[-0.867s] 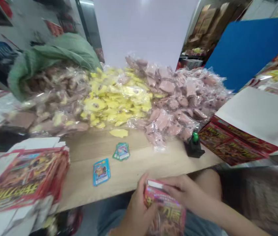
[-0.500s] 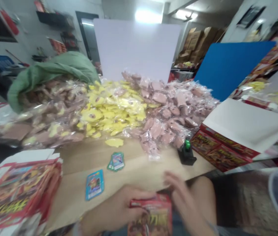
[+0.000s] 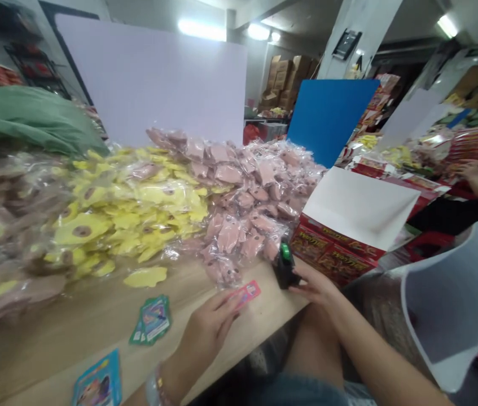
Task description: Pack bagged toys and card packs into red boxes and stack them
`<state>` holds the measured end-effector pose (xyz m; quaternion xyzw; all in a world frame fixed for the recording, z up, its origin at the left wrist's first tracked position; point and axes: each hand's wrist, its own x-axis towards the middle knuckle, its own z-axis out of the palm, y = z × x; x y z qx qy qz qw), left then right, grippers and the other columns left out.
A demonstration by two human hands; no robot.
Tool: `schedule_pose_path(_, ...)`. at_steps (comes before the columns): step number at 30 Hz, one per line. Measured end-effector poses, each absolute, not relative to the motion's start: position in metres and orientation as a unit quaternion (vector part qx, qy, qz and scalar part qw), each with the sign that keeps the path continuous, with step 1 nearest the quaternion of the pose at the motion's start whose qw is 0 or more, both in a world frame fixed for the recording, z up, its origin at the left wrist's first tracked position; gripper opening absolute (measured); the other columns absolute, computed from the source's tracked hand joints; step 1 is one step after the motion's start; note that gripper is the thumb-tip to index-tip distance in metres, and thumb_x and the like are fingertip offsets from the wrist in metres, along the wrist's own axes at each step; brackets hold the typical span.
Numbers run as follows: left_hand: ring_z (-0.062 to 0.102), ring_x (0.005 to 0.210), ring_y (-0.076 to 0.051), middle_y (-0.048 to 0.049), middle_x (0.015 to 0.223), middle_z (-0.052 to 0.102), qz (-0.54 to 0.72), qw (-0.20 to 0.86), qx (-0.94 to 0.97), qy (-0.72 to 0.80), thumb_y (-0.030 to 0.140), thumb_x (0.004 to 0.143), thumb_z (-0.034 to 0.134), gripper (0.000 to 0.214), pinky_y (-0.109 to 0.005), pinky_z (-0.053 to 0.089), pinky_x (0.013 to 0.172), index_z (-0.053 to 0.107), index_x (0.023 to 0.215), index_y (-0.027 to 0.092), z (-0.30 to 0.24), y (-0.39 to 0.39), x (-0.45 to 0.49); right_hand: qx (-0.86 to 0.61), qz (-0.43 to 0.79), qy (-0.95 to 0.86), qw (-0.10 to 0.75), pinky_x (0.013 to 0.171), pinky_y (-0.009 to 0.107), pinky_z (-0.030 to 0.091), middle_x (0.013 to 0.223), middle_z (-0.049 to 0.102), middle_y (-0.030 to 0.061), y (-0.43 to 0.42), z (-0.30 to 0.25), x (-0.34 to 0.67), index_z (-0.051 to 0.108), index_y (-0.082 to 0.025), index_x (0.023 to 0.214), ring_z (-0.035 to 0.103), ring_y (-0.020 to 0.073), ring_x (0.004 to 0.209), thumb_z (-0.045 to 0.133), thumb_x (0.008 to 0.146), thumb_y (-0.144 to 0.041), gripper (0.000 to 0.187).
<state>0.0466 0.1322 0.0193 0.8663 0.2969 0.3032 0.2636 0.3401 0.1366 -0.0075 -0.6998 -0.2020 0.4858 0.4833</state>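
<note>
My left hand (image 3: pixel 207 335) is the nearer one, low over the bench (image 3: pixel 86 332) by its front edge, fingertips (image 3: pixel 232 301) on a small pink card (image 3: pixel 246 295) whose long axis runs up and right, away from the hand; can't tell if it's pinched or only touched. My right hand (image 3: pixel 315 286) is farther from the card, fingers spread open against a black device with a green top (image 3: pixel 285 266) near the same edge. Clear bags of pink pieces (image 3: pixel 239 214) lie just behind, a fanned stack of cards (image 3: pixel 152 320) left of the hand
</note>
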Motion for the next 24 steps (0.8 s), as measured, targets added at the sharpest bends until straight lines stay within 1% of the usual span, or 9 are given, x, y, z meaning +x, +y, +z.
schedule_pose_path(4, 0.052, 0.109, -0.015, -0.004, 0.123, 0.053, 0.304, 0.227, 0.878, 0.291, 0.013, 0.086, 0.043, 0.041, -0.025, 0.045, 0.092, 0.045, 0.126, 0.026, 0.019, 0.144, 0.044, -0.739, 0.379, -0.224, 0.509, 0.081, 0.034, 0.044, 0.083, 0.06, 0.0051, 0.106, -0.032, 0.339, 0.054, -0.018, 0.059, 0.055, 0.0221, 0.092, 0.056, 0.065, -0.027, 0.011)
schedule_pose_path(6, 0.053, 0.108, -0.014, -0.0033, 0.122, 0.054, 0.304, 0.207, 0.882, 0.295, 0.012, 0.086, 0.044, 0.042, -0.024, 0.045, 0.092, 0.045, 0.125, 0.026, 0.018, 0.146, 0.046, -0.761, 0.335, -0.231, 0.505, 0.084, 0.034, 0.04, 0.082, 0.058, 0.0066, 0.092, -0.036, 0.334, 0.051, -0.019, 0.052, 0.051, 0.0243, 0.095, 0.058, 0.06, -0.025, 0.012)
schedule_pose_path(9, 0.055, 0.106, -0.014, -0.003, 0.119, 0.056, 0.3, 0.196, 0.879, 0.315, 0.013, 0.086, 0.044, 0.039, -0.024, 0.046, 0.09, 0.047, 0.123, 0.026, 0.02, 0.144, 0.05, -0.749, 0.347, -0.268, 0.497, 0.074, 0.031, 0.04, 0.068, 0.054, 0.0038, 0.077, -0.019, 0.301, 0.053, -0.019, 0.052, 0.051, 0.0216, 0.079, 0.061, 0.059, -0.03, 0.015)
schedule_pose_path(12, 0.055, 0.105, -0.015, -0.0031, 0.118, 0.057, 0.281, 0.207, 0.873, 0.341, 0.015, 0.086, 0.043, 0.038, -0.027, 0.046, 0.09, 0.046, 0.123, 0.027, 0.025, 0.139, 0.053, -0.636, 0.462, -0.341, 0.515, 0.062, 0.026, 0.039, 0.056, 0.049, -0.0012, 0.08, 0.009, 0.238, 0.051, -0.018, 0.054, 0.047, 0.0144, 0.06, 0.057, 0.068, -0.042, 0.028)
schedule_pose_path(16, 0.056, 0.103, -0.02, -0.0082, 0.122, 0.053, 0.246, 0.249, 0.853, 0.388, 0.012, 0.081, 0.047, 0.056, -0.033, 0.048, 0.085, 0.029, 0.133, 0.023, 0.034, 0.136, 0.047, -0.596, 0.512, -0.288, 0.548, 0.046, 0.023, 0.032, 0.044, 0.042, -0.0049, 0.097, 0.01, 0.176, 0.045, -0.019, 0.052, 0.037, 0.0093, 0.044, 0.056, 0.067, -0.055, 0.041)
schedule_pose_path(18, 0.055, 0.104, -0.022, -0.0111, 0.124, 0.051, 0.236, 0.282, 0.846, 0.385, 0.011, 0.078, 0.05, 0.068, -0.035, 0.047, 0.086, 0.019, 0.137, 0.021, 0.036, 0.134, 0.046, -0.648, 0.482, -0.303, 0.506, 0.043, 0.025, 0.033, 0.041, 0.04, -0.0045, 0.093, -0.002, 0.176, 0.044, -0.02, 0.051, 0.037, 0.011, 0.041, 0.052, 0.062, -0.066, 0.047)
schedule_pose_path(20, 0.057, 0.101, -0.022, -0.0124, 0.119, 0.054, 0.241, 0.316, 0.831, 0.388, 0.014, 0.074, 0.056, 0.077, -0.034, 0.047, 0.083, 0.012, 0.138, 0.019, 0.036, 0.13, 0.047, -0.713, 0.4, -0.394, 0.42, 0.046, 0.031, 0.039, 0.043, 0.048, -0.0002, 0.084, -0.01, 0.193, 0.047, -0.022, 0.053, 0.047, 0.0181, 0.045, 0.046, 0.057, -0.074, 0.052)
schedule_pose_path(22, 0.061, 0.092, -0.022, -0.011, 0.108, 0.061, 0.252, 0.339, 0.815, 0.397, 0.018, 0.071, 0.061, 0.083, -0.031, 0.049, 0.078, 0.012, 0.138, 0.015, 0.037, 0.127, 0.046, -0.749, 0.21, -0.525, 0.346, 0.054, 0.038, 0.045, 0.065, 0.064, 0.0049, 0.081, -0.005, 0.213, 0.055, -0.03, 0.069, 0.058, 0.0268, 0.063, 0.039, 0.062, -0.074, 0.047)
schedule_pose_path(24, 0.063, 0.085, -0.02, -0.0069, 0.099, 0.065, 0.241, 0.34, 0.824, 0.384, 0.023, 0.067, 0.066, 0.079, -0.026, 0.05, 0.073, 0.026, 0.134, 0.014, 0.046, 0.126, 0.03, -0.67, 0.082, -0.695, 0.247, 0.072, 0.043, 0.045, 0.095, 0.065, 0.0121, 0.09, 0.009, 0.223, 0.057, -0.027, 0.098, 0.059, 0.0328, 0.089, 0.047, 0.069, -0.06, 0.045)
